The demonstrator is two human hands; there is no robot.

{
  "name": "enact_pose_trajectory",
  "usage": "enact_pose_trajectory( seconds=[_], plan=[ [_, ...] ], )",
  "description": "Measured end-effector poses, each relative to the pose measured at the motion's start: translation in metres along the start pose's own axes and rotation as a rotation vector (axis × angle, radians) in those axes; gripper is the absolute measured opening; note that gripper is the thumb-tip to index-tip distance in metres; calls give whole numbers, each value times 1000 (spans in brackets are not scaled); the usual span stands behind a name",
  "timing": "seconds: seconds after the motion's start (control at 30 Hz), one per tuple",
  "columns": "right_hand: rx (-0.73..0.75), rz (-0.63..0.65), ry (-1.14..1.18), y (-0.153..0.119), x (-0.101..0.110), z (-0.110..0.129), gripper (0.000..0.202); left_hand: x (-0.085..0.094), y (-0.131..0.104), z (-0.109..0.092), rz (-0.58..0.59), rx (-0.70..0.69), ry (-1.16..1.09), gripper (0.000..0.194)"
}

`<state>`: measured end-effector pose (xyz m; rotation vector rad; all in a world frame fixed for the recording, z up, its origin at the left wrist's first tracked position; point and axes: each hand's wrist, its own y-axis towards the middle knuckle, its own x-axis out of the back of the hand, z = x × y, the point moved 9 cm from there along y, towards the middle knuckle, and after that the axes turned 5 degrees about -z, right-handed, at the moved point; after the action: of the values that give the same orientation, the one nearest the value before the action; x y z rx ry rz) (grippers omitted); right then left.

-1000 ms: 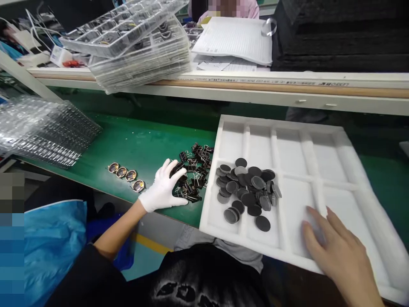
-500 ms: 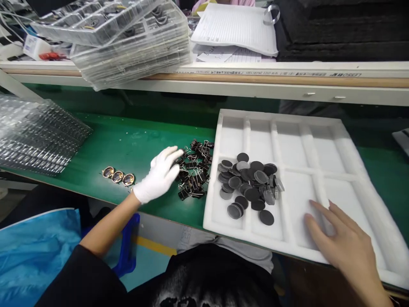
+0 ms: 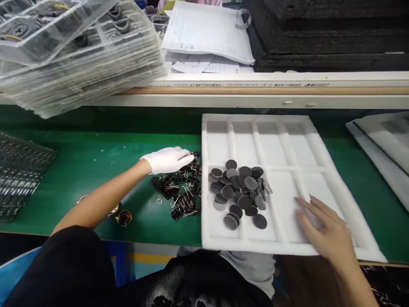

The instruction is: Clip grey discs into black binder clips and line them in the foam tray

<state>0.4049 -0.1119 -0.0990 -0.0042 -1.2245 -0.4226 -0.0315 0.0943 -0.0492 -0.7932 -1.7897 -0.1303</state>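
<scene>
My left hand (image 3: 168,160), in a white glove, lies over the far side of a pile of black binder clips (image 3: 183,196); its fingers reach onto the clips and their tips are partly hidden. Just right of the pile stands a white foam tray (image 3: 204,179) with a heap of dark round discs (image 3: 244,200) in its near left compartments. Bare and slightly blurred, my right hand (image 3: 329,232) hovers over the tray's near right compartments, fingers apart and nothing between them. Round gold-rimmed pieces (image 3: 124,218) lie near the table edge, partly behind my left forearm.
Clear plastic trays (image 3: 96,64) overhang the shelf (image 3: 268,101) at the upper left. More clear trays (image 3: 24,170) stand at the far left. Papers (image 3: 207,32) and black foam (image 3: 332,38) sit on the shelf. White sheets (image 3: 386,149) lie at the right.
The view has shifted. My left hand has moved to the far side of the clips, which are spread more to the left. My right hand stays over the tray.
</scene>
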Motion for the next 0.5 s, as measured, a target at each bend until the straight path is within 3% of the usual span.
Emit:
enact_pose_trajectory(
  seconds=[0.17,0.23,0.3,0.37,0.5],
  plan=[
    [-43,19,8,-1,2,2,52,6,-16,10,80,-7,83,70],
    [-73,26,20,-1,3,5,54,17,-35,15,-2,-17,158,67],
    [-112,23,37,-1,6,7,53,32,-71,26,-182,8,229,63],
    [-132,17,49,-2,7,8,51,39,-122,48,-379,97,262,63],
    [-56,-25,12,-7,6,0,54,0,-229,104,-536,386,212,77]
  ],
)
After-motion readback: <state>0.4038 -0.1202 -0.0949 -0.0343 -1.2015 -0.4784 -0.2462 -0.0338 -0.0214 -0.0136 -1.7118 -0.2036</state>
